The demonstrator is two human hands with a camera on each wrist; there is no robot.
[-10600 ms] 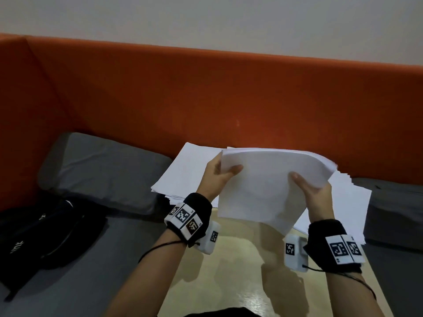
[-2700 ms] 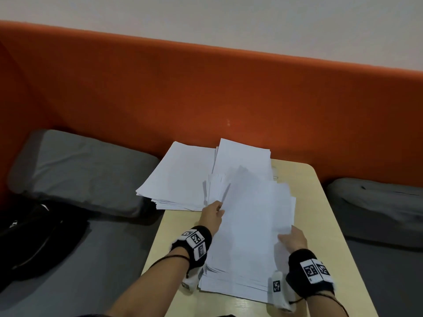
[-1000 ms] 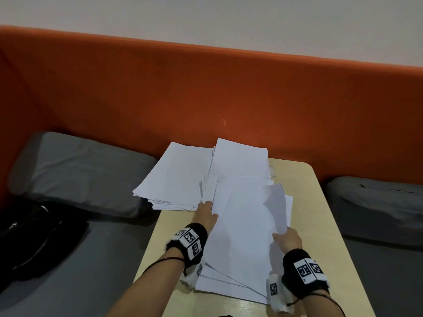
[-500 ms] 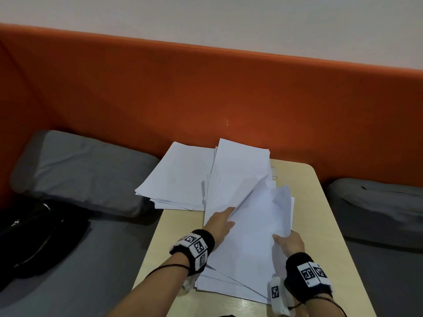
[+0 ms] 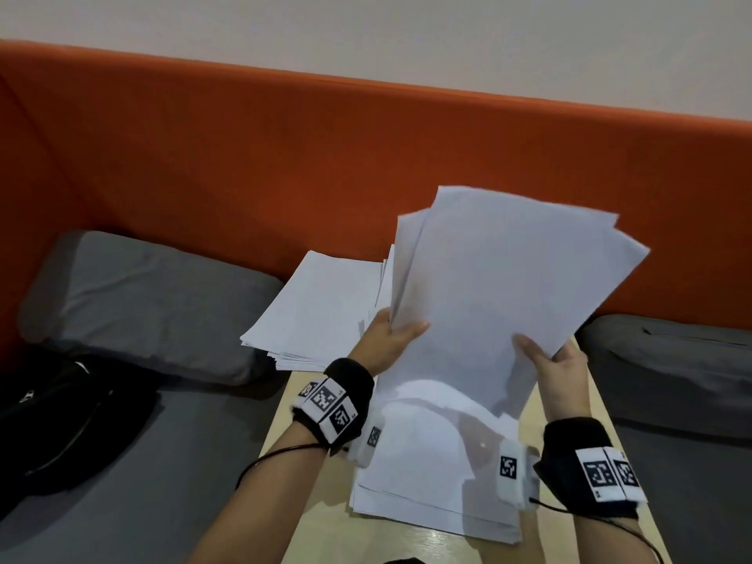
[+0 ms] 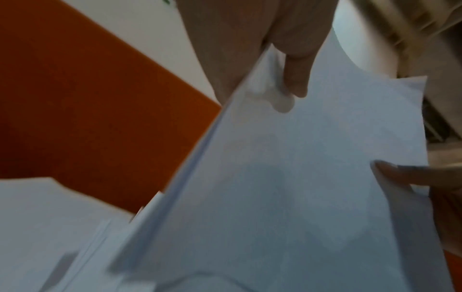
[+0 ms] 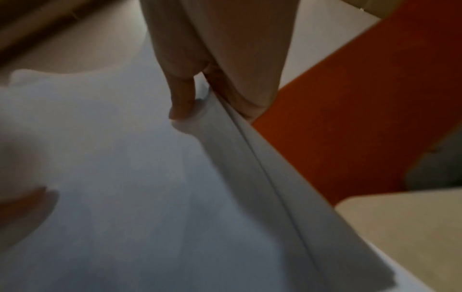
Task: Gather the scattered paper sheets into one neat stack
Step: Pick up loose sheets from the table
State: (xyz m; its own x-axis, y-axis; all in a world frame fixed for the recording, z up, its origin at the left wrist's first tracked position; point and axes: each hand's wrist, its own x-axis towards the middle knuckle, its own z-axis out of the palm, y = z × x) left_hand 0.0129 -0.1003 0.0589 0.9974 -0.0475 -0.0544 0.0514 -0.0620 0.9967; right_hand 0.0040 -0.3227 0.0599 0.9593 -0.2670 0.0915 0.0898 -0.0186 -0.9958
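I hold a bundle of white paper sheets [image 5: 500,295] lifted and tilted above the table. My left hand [image 5: 392,339] pinches its left edge, thumb on the front face; the same bundle [image 6: 287,177] fills the left wrist view. My right hand [image 5: 549,360] grips the right edge, thumb on top, and the bundle's edge [image 7: 250,158] shows there. Below lies a stack of sheets [image 5: 419,482] on the table. Another pile [image 5: 321,311] sits at the table's far left corner, overhanging its edge.
The small pale wooden table [image 5: 602,409] stands against an orange padded backrest [image 5: 244,164]. Grey seat cushions lie to the left [image 5: 142,299] and right [image 5: 667,360]. A black bag [image 5: 69,417] rests on the left seat.
Both hands have lifted a bundle of sheets off the near stack and tilted it upright. Half a second ago the sheets lay nearly flat on the table.
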